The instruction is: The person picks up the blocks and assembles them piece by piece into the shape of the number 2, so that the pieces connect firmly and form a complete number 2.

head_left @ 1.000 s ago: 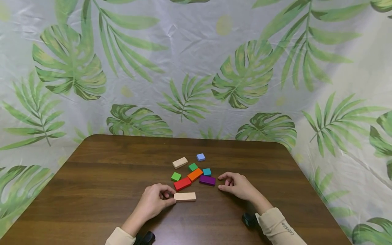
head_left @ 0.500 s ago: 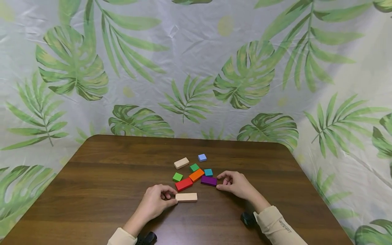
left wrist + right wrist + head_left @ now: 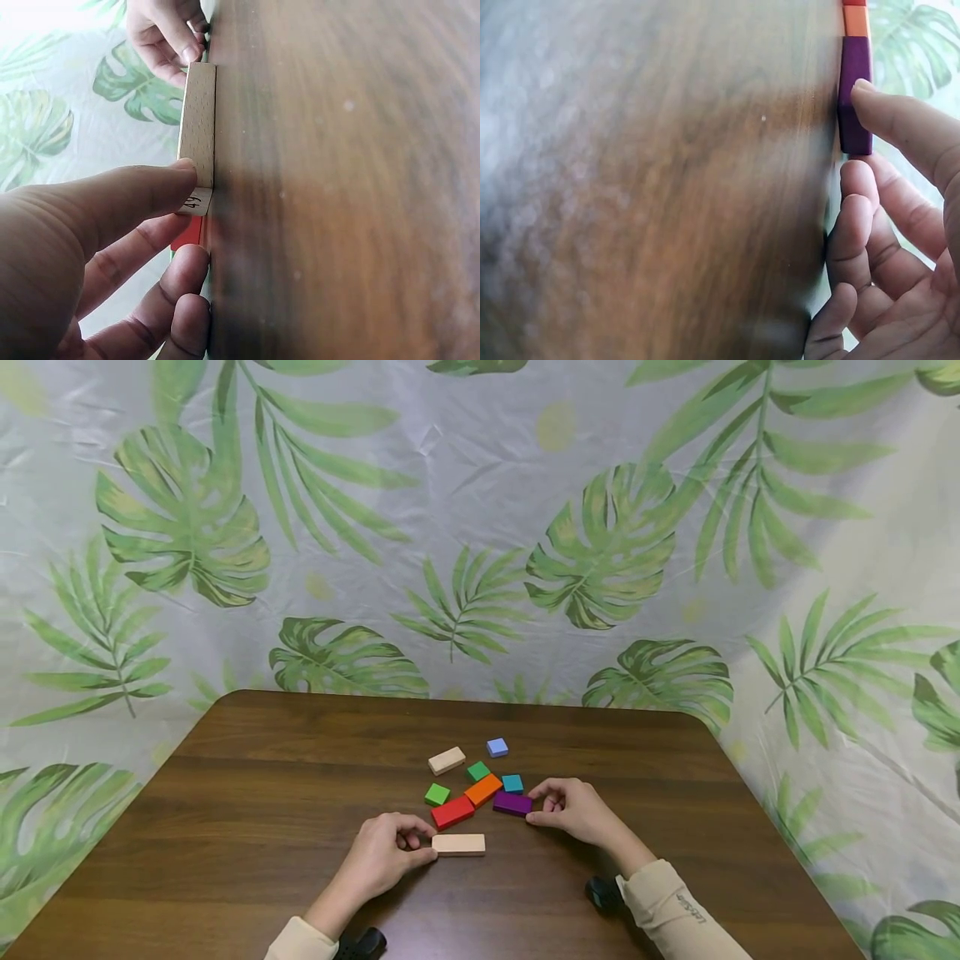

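In the head view my left hand (image 3: 382, 856) pinches the left end of a plain wooden block (image 3: 460, 845) lying flat near me. The left wrist view shows the thumb on that block's long side, with a printed number on its end. My right hand (image 3: 576, 814) pinches the right end of a purple block (image 3: 512, 804); in the right wrist view the thumb presses its near side and a fingertip is partly hidden behind it. A red block (image 3: 453, 812) and an orange block (image 3: 483, 790) lie end to end beside them.
Small light green (image 3: 437, 794), dark green (image 3: 477, 772) and teal (image 3: 512, 783) blocks lie around the orange one. Farther back are a second wooden block (image 3: 447, 761) and a small blue block (image 3: 497, 747). A leaf-printed cloth (image 3: 465, 527) hangs behind the brown table (image 3: 262, 793).
My right hand has moved left to the purple block and taken its right end between thumb and fingers. The left hand keeps its hold on the wooden block; the head view has shifted slightly.
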Demonstrator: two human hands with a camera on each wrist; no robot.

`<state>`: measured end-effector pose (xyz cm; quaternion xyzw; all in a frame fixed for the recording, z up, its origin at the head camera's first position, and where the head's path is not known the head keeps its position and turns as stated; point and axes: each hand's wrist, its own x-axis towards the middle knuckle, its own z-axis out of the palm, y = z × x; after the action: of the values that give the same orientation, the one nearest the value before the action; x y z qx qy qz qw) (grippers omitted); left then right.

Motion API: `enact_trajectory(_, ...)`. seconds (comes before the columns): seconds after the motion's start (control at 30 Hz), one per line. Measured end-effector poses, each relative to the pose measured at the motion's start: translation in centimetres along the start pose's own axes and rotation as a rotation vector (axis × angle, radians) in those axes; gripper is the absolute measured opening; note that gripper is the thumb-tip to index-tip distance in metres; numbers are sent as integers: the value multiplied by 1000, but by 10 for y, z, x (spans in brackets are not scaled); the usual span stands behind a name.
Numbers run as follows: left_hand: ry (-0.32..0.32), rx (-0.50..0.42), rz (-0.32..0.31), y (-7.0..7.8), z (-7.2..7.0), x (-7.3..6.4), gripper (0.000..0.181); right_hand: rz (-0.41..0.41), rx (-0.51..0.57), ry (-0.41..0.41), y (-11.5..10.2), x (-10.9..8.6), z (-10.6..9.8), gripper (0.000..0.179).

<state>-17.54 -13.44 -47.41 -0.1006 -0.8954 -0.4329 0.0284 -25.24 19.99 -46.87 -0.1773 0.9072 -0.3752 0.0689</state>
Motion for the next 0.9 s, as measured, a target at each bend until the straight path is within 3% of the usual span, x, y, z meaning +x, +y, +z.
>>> enact_trajectory(0.5, -4, 2, 2, -1, 0, 0, 19, -5, -10, 4, 2, -3, -2, 26)
enact_trajectory(0.9, -5, 2, 4, -2, 1, 0, 18, -49, -22, -63, 2, -17, -4, 24)
